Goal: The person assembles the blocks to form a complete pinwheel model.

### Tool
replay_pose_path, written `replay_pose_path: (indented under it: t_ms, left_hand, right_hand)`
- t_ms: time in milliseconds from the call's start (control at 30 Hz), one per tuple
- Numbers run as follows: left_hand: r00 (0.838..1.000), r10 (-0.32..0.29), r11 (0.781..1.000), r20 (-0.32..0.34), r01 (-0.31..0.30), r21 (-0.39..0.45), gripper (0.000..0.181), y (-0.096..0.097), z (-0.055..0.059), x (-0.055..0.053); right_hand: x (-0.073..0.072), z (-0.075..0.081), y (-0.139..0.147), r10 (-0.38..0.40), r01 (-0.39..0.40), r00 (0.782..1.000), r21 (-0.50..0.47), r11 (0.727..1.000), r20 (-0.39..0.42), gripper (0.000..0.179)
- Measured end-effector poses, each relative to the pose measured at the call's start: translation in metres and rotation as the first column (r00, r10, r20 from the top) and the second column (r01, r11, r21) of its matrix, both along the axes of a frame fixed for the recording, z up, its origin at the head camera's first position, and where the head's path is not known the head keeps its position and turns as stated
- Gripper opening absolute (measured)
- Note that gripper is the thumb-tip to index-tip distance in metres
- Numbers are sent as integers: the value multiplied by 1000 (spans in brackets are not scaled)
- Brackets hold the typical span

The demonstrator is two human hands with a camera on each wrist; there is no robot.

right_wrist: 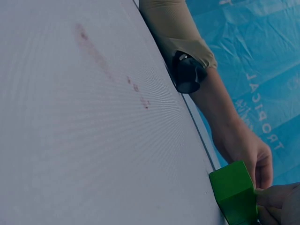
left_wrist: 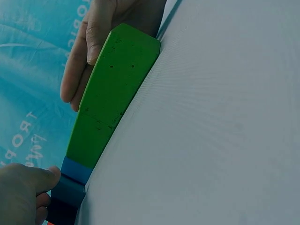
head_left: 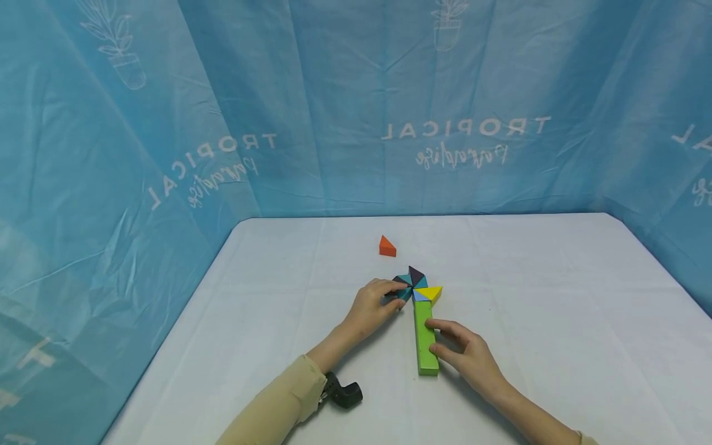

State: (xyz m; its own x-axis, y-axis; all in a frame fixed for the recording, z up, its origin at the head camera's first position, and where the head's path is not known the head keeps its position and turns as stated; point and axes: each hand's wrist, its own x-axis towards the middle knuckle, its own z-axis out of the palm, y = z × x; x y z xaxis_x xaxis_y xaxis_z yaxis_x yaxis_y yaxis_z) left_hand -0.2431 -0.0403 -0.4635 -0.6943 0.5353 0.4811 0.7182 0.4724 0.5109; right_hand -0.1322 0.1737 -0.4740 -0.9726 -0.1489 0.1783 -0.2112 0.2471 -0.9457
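Note:
A pinwheel of triangular blocks lies on the white table, with a dark block [head_left: 415,276], teal blocks [head_left: 404,293] and a yellow block [head_left: 435,293]. A long green block [head_left: 425,340] extends from it toward the person, below a light blue block [head_left: 421,296]. My left hand [head_left: 374,306] pinches a teal triangular block at the pinwheel's left side between thumb and index finger. On the green block's right side, my right hand [head_left: 470,358] rests its index and thumb tips, both along the same edge. The left wrist view shows the green block's near end [left_wrist: 133,47].
An orange triangular block [head_left: 387,247] lies apart, behind the pinwheel. A black device [head_left: 346,394] is attached at the left sleeve's cuff. Blue printed curtains [head_left: 345,93] hang behind and along the sides of the white table [head_left: 528,296].

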Motion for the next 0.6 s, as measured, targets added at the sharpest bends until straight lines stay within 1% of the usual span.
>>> replay_pose_path:
  t_ms: [233,400,500,567,600]
  left_hand:
    - [1000,-6,1000,-26,6,5,30,2,1,-1]
    - [1000,0,1000,-30,0,3,30,3,2,-3]
    - [999,27,999,-43,-26,24,32,1,10,-6]
    - [997,64,996,-36,-61,67,34,-1,18,-12]
    - [996,84,991,-35,-80,104,35,-3,22,-16]
  right_hand:
    - [0,0,0,6,-6,1000,-10,1000,1,39]
    - [0,0,0,11,-11,1000,-13,1000,9,39]
    - [1,1,-1,9,-8,1000,-16,1000,20,39]
    - [1,1,-1,5,-4,1000,-21,1000,29,39]
    - [1,1,-2,3,-2,1000,-20,1000,31,39]
